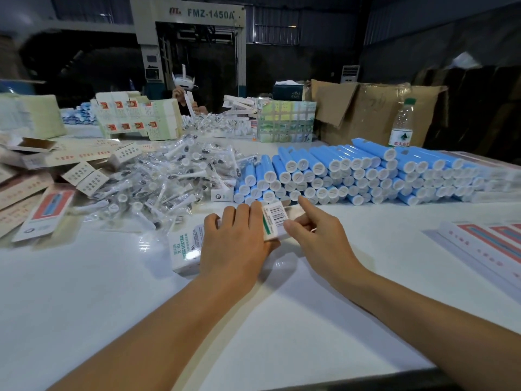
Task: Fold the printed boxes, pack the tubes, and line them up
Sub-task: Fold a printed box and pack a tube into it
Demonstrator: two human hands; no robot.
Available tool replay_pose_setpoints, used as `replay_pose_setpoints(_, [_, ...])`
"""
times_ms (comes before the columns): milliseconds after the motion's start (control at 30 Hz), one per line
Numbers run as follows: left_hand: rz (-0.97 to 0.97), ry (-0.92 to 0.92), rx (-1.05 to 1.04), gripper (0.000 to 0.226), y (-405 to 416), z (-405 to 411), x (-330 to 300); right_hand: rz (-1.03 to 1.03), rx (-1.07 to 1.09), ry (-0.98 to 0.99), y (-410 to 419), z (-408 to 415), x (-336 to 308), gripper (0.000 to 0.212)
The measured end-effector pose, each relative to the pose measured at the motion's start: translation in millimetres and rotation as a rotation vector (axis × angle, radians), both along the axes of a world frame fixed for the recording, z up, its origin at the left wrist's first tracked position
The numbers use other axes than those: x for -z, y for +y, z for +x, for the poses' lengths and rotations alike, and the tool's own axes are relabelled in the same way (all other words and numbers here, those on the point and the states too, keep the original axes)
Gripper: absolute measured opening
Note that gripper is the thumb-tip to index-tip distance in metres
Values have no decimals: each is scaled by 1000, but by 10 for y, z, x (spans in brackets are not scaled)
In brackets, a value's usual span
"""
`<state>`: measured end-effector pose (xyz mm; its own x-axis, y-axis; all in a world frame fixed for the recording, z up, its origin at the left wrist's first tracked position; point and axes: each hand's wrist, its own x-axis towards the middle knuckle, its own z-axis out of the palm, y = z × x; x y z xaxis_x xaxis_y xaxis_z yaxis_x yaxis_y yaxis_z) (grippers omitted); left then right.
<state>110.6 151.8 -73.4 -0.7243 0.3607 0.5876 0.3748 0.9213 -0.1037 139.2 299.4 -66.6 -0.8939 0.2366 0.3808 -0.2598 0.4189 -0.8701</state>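
Left hand (236,238) flat on top of the box (187,248), fingers (255,213) curled over its far edge, pressing it to the counter (112,300). Right hand (318,238) at the box's barcode end (277,214): thumb and bent fingers pinch that end, index finger sticks out straight toward the tubes. Can't tell if a tube is inside the box.

Just past the fingertips: blue tubes (352,176) stacked several layers high, white caps facing this way, a wall across the far right. Nearest caps almost touch the right index tip.

Left of the left fingers: loose heap of bagged brush heads (169,179), spilling close to the box. One small white box (222,194) sits between heap and tubes. Further left, flat unfolded cartons (42,210), scattered and overlapping.

Right of the right hand, well apart: row of finished boxes (490,244), red-striped, at the counter edge.

Far behind the tubes: water bottle (401,125), brown cardboard (375,114), second person (186,94) seated across.
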Motion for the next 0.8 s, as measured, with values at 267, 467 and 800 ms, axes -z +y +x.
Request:
replay_pose_setpoints(267, [-44,5,-8,74,47,-13,43,17,23,6,-15,-20,4,15])
replay_pose_setpoints(467, [-20,13,-10,74,54,7,44,234,75,75,-64,7,10,17])
replay_pose_setpoints(800, [-21,9,-2,71,30,-6,26,439,72,74,-23,-16,3,20])
